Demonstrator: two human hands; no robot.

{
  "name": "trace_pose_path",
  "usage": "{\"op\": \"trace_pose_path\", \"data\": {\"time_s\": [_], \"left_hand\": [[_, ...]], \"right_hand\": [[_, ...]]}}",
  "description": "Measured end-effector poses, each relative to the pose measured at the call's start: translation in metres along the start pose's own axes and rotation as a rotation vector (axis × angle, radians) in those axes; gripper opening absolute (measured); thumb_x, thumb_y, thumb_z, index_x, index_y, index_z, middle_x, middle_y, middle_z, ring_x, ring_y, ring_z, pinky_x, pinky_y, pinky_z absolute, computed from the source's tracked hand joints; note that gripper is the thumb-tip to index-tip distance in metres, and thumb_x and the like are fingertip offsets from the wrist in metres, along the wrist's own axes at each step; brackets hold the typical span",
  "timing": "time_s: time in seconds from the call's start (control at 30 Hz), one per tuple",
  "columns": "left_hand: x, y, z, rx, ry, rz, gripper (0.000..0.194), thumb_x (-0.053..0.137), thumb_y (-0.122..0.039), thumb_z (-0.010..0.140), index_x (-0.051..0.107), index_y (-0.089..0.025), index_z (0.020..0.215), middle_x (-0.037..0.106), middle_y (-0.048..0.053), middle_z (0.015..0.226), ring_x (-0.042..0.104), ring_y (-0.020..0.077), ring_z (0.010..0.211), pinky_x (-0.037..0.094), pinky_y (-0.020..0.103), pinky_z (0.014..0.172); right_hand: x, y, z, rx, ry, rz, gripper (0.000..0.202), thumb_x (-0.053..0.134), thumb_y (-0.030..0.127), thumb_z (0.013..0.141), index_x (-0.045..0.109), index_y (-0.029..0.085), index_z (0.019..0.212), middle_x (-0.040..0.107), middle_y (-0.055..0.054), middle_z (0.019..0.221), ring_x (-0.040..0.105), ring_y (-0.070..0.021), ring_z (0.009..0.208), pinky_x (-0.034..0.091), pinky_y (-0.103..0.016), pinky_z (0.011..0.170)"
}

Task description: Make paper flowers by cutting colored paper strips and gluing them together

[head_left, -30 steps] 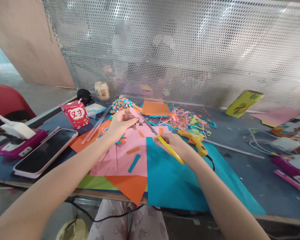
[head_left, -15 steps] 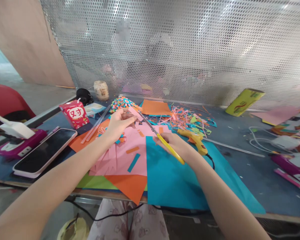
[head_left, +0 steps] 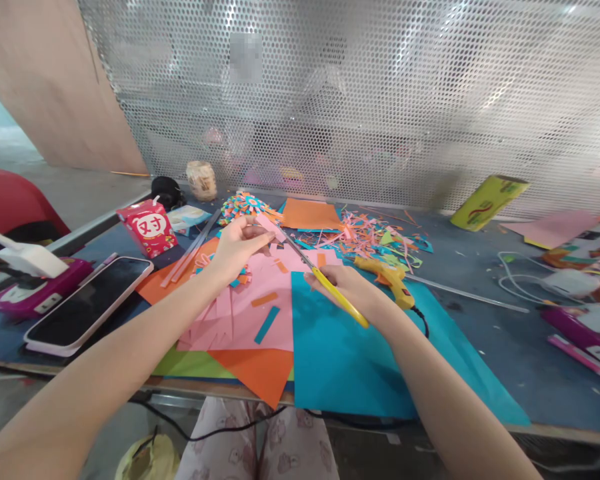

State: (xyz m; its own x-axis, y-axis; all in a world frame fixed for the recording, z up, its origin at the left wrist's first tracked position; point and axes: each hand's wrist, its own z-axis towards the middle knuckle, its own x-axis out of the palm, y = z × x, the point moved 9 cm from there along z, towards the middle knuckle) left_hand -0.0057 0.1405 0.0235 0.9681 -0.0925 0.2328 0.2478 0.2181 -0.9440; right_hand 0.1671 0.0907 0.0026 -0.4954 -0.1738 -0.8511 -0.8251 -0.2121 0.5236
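A small pink paper strip (head_left: 270,227) is pinched in my left hand (head_left: 240,245), above the layered sheets. My right hand (head_left: 344,285) grips yellow-handled scissors (head_left: 337,297), whose blades point up and left to the strip's edge. Under the hands lie a pink sheet (head_left: 250,327) and a blue sheet (head_left: 350,360). Short orange (head_left: 265,299) and blue paper strips (head_left: 267,325) rest on the pink one. Behind my left hand sits a fringed multicoloured paper flower (head_left: 245,205).
A yellow glue gun (head_left: 393,280) lies right of my right hand, near a heap of paper scraps (head_left: 365,233). A phone (head_left: 90,303), a red packet (head_left: 149,227) and a purple power strip (head_left: 45,293) stand left. Perforated metal (head_left: 330,100) closes off the back.
Both hands stay nearly in place, with the scissor blades still at the pink strip. The whole view has shifted very slightly.
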Motion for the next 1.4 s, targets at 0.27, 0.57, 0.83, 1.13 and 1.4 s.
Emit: {"op": "trace_pose_path", "data": {"time_s": [0.27, 0.57, 0.83, 1.13, 1.4], "left_hand": [[-0.0008, 0.0001, -0.0006, -0.025, -0.024, 0.009, 0.024, 0.071, -0.014, 0.061, 0.052, -0.017, 0.076, 0.066, 0.0, 0.065, 0.063, 0.0137, 0.061, 0.047, 0.022, 0.05], [-0.0001, -0.0005, -0.0019, -0.04, -0.024, 0.012, 0.024, 0.069, -0.013, 0.062, 0.051, -0.017, 0.077, 0.066, 0.0, 0.064, 0.063, 0.0133, 0.06, 0.046, 0.02, 0.049], [-0.0009, -0.0006, 0.0, -0.003, -0.001, 0.012, 0.026, 0.072, -0.016, 0.061, 0.053, -0.016, 0.079, 0.066, 0.0, 0.065, 0.064, 0.0139, 0.061, 0.047, 0.022, 0.051], [-0.0005, -0.0004, -0.0004, -0.019, 0.001, 0.031, 0.026, 0.072, -0.015, 0.063, 0.052, -0.017, 0.079, 0.067, 0.0, 0.067, 0.064, 0.0137, 0.061, 0.047, 0.021, 0.051], [-0.0004, -0.0018, -0.0033, -0.042, -0.003, 0.047, 0.024, 0.072, -0.014, 0.065, 0.052, -0.017, 0.077, 0.068, 0.001, 0.069, 0.061, 0.0109, 0.056, 0.048, 0.021, 0.05]], "right_hand": [[-0.0006, 0.0013, -0.0015, 0.008, 0.009, 0.004, 0.061, 0.034, 0.07, 0.077, 0.058, 0.015, 0.072, 0.054, -0.003, 0.063, 0.046, -0.0133, 0.058, 0.031, -0.025, 0.05], [0.0009, -0.0003, -0.0008, 0.016, 0.021, 0.003, 0.058, 0.035, 0.07, 0.076, 0.055, 0.016, 0.069, 0.053, -0.003, 0.064, 0.046, -0.0136, 0.059, 0.032, -0.025, 0.052], [-0.0006, 0.0003, -0.0015, 0.021, 0.018, -0.007, 0.055, 0.036, 0.067, 0.078, 0.055, 0.016, 0.069, 0.053, -0.002, 0.064, 0.047, -0.0134, 0.059, 0.033, -0.025, 0.052], [-0.0006, -0.0004, -0.0018, 0.021, 0.025, 0.02, 0.056, 0.038, 0.069, 0.076, 0.055, 0.016, 0.068, 0.051, -0.001, 0.063, 0.043, -0.0119, 0.057, 0.03, -0.024, 0.049], [-0.0008, 0.0002, -0.0014, 0.017, 0.024, 0.011, 0.056, 0.038, 0.07, 0.075, 0.052, 0.017, 0.066, 0.047, 0.0, 0.06, 0.04, -0.0111, 0.054, 0.028, -0.024, 0.048]]}}
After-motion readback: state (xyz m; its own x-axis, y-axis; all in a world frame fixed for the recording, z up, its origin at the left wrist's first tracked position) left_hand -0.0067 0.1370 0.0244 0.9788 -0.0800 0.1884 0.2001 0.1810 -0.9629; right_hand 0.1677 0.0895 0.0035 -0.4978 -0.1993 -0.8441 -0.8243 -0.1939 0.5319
